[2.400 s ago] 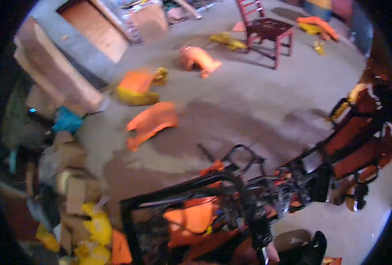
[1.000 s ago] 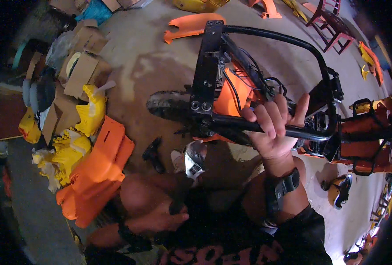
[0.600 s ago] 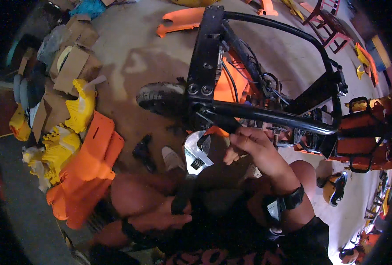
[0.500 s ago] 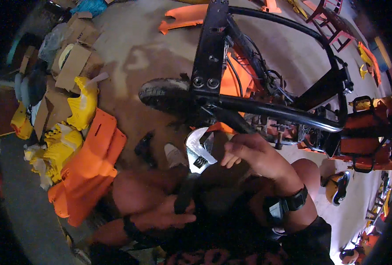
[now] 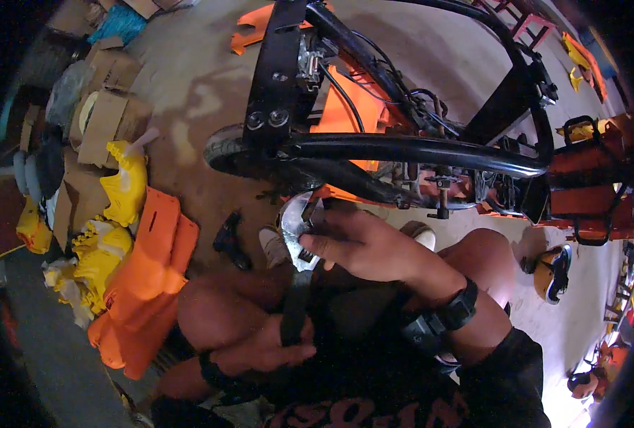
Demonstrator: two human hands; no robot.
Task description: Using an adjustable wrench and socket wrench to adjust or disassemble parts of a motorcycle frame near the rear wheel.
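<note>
My left hand (image 5: 270, 346) is wrapped round the dark handle of an adjustable wrench (image 5: 290, 227), which points up and away from my lap. At its silver head, my right hand (image 5: 352, 242) has its thumb laid over the worm screw area, with the fingers curled behind. The thumb covers part of the jaws, so their gap is partly hidden. Just beyond the wrench head stands a black tubular motorcycle frame (image 5: 417, 153), with bolts on its upright plate and a wheel (image 5: 224, 153) at its left.
Orange panels (image 5: 145, 285) and yellow parts (image 5: 124, 185) lie on the floor to my left, by open cardboard boxes (image 5: 106, 128). A black part (image 5: 231, 241) lies near my shoe (image 5: 272, 246). At right are a yellow-and-black helmet-like object (image 5: 551, 274) and an orange case (image 5: 591, 178).
My right hand has moved left onto the wrench head, its thumb now touching it. The view has shifted, so the frame sits further left. My left hand keeps its hold.
</note>
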